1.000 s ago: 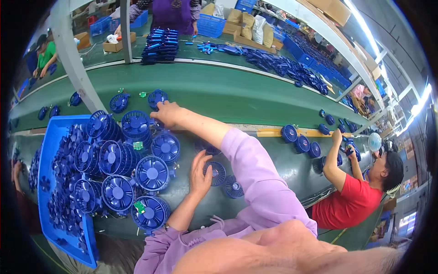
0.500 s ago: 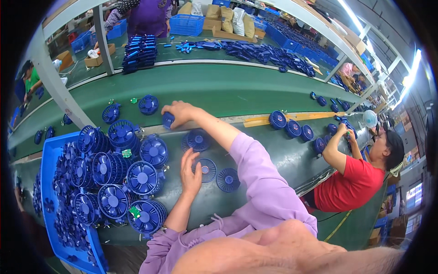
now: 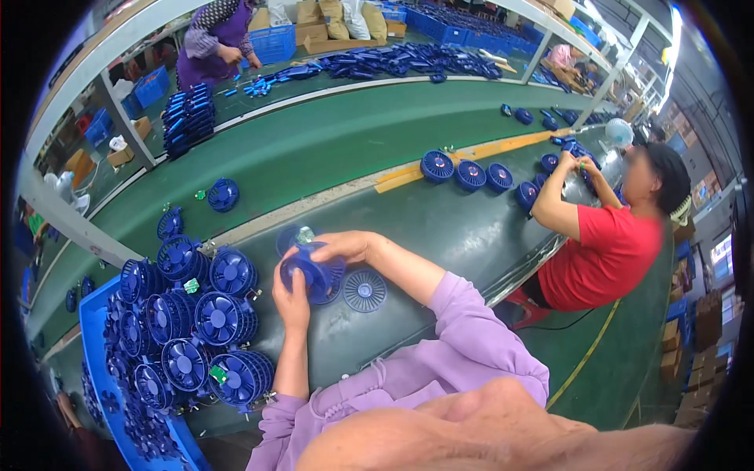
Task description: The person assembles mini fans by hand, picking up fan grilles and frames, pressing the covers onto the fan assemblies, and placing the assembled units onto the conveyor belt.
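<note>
Over the near worktop my left hand (image 3: 291, 297) and my right hand (image 3: 345, 248) are closed together on a round blue fan housing (image 3: 312, 276). Motion smears its inner parts. My left hand grips the near left side, thumb up, while my right hand's fingers reach over the top. Just right of it a round blue fan grille (image 3: 365, 291) lies flat. Beyond my fingers another round blue part (image 3: 290, 239) partly shows, with a small pale piece by it. Stacked fan housings (image 3: 226, 318) with blades stand to my left, small green circuit boards (image 3: 219, 374) on some.
A blue bin (image 3: 100, 337) of small blue parts sits far left. Beyond the worktop runs a green conveyor belt (image 3: 314, 157) carrying fan units (image 3: 223, 195). A co-worker in a red shirt (image 3: 609, 255) works at the right near several fans (image 3: 470, 175). A metal post (image 3: 78, 216) rises at left.
My right hand has come back from the belt edge and joined my left hand on the fan housing. My left hand has closed. The view has turned, shifting the scene leftward.
</note>
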Demonstrator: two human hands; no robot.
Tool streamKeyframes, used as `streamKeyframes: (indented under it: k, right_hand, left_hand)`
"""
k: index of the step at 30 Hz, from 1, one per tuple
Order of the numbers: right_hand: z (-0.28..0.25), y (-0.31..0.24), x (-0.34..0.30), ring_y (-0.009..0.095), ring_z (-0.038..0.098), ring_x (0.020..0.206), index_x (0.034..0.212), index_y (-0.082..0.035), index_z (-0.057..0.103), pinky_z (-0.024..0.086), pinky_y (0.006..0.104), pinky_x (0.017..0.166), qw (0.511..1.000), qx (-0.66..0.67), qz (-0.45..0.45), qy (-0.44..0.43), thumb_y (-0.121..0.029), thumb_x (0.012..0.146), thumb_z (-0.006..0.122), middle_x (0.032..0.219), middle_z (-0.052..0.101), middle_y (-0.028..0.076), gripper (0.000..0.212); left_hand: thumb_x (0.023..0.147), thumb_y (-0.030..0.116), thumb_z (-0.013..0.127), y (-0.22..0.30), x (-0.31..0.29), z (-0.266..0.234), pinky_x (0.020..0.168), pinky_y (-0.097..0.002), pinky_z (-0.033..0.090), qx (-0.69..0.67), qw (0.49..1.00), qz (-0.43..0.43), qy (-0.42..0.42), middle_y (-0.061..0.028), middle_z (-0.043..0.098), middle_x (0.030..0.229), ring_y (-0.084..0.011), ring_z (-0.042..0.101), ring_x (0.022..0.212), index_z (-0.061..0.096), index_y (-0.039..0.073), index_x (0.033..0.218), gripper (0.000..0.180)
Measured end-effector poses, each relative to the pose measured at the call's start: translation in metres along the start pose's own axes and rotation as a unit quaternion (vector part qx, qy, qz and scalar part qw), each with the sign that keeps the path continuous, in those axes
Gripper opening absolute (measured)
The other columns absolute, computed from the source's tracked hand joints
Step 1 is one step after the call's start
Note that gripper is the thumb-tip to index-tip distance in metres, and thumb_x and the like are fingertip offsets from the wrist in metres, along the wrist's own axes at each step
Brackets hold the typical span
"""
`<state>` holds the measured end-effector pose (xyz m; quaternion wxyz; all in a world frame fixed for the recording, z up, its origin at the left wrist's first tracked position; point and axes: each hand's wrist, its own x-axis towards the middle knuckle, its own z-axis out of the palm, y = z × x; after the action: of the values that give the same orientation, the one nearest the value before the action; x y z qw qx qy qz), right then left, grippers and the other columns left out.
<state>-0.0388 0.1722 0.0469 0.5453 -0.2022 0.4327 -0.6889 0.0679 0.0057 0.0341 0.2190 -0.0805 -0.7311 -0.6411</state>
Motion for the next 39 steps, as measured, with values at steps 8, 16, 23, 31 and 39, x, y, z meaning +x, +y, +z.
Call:
streamKeyframes:
  k: [8, 16, 23, 31, 39]
  right_hand:
    - [0.008, -0.031, -0.026, 0.020, 0.061, 0.096, 0.139, -0.007, 0.037, 0.056, 0.0348, 0.067, 0.965, -0.186, -0.118, 0.145, -0.022, 0.088, 0.063, 0.114, 0.059, 0.011, 0.060]
    - [0.038, -0.032, -0.014, 0.013, 0.063, 0.092, 0.128, -0.004, 0.052, 0.053, 0.0255, 0.077, 0.899, -0.217, -0.313, 0.216, -0.008, 0.084, 0.064, 0.110, 0.066, 0.010, 0.045]
    - [0.057, -0.005, 0.008, 0.033, 0.057, 0.103, 0.112, -0.008, 0.062, 0.049, 0.0399, 0.086, 0.627, -0.571, -0.367, 0.382, -0.013, 0.078, 0.067, 0.113, 0.058, 0.013, 0.035]
    - [0.057, -0.004, 0.004, 0.037, 0.039, 0.122, 0.128, -0.012, 0.053, 0.037, 0.0466, 0.101, 0.625, -0.646, -0.360, 0.249, -0.029, 0.072, 0.073, 0.131, 0.045, 0.018, 0.063]
    - [0.060, -0.001, 0.000, 0.040, 0.033, 0.130, 0.138, -0.011, 0.041, 0.030, 0.0487, 0.106, 0.628, -0.662, -0.364, 0.184, -0.050, 0.064, 0.076, 0.143, 0.033, 0.021, 0.090]
  left_hand:
    - [0.098, 0.028, 0.047, -0.021, -0.005, -0.015, 0.089, -0.0350, 0.048, -0.282, 0.916, -0.274, 0.076, -0.0080, 0.058, 0.114, -0.0191, 0.058, 0.103, 0.050, 0.003, 0.123, 0.036]
    - [0.097, 0.033, 0.048, -0.004, 0.018, -0.006, 0.098, -0.0408, 0.043, -0.492, 0.830, -0.256, 0.058, -0.0083, 0.055, 0.126, -0.0217, 0.053, 0.114, 0.051, 0.007, 0.124, 0.038]
    - [0.095, 0.048, 0.041, -0.003, 0.019, -0.008, 0.103, -0.0466, 0.038, -0.535, 0.773, -0.337, 0.052, -0.0111, 0.051, 0.133, -0.0269, 0.048, 0.122, 0.046, 0.008, 0.133, 0.055]
    - [0.096, 0.048, 0.040, 0.009, 0.024, -0.007, 0.106, -0.0466, 0.035, -0.613, 0.725, -0.313, -0.020, -0.0156, 0.045, 0.137, -0.0303, 0.043, 0.127, 0.037, 0.006, 0.137, 0.059]
    - [0.094, 0.045, 0.047, 0.019, 0.024, -0.003, 0.099, -0.0440, 0.043, -0.539, 0.758, -0.363, 0.057, -0.0123, 0.053, 0.128, -0.0281, 0.052, 0.117, 0.050, 0.007, 0.126, 0.049]
